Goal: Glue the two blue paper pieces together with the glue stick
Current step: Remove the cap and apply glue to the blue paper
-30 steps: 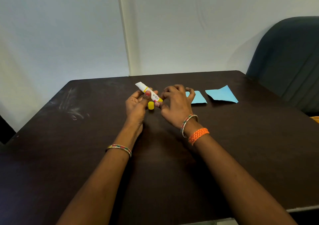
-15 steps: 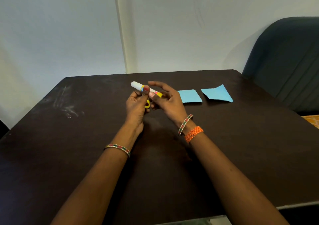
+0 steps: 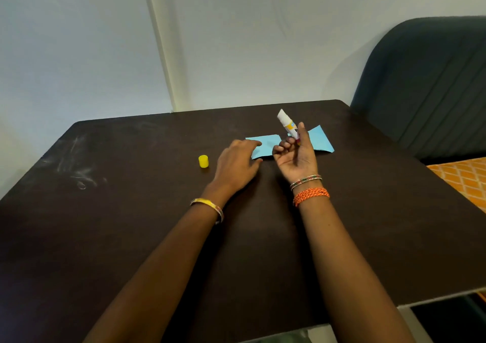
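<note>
My right hand (image 3: pixel 297 156) grips the glue stick (image 3: pixel 287 123), a white tube with a yellow band, its uncapped end tilted up and to the left above the table. Its yellow cap (image 3: pixel 203 161) stands alone on the dark table (image 3: pixel 131 224), left of my left hand. My left hand (image 3: pixel 236 162) lies flat, fingers spread, with its fingertips on the near-left edge of one blue paper piece (image 3: pixel 265 145). The second blue paper piece (image 3: pixel 319 141) lies just to the right, partly hidden behind my right hand.
A dark grey padded chair (image 3: pixel 426 85) stands past the table's right far corner. An orange patterned cloth (image 3: pixel 462 182) shows beyond the right edge. A pale wall runs along the table's far edge. White scuffs (image 3: pixel 76 169) mark the left of the tabletop.
The glue stick has passed from both hands into my right hand alone and moved right, over the papers. The cap now stands on the table. My left hand moved onto the left paper piece.
</note>
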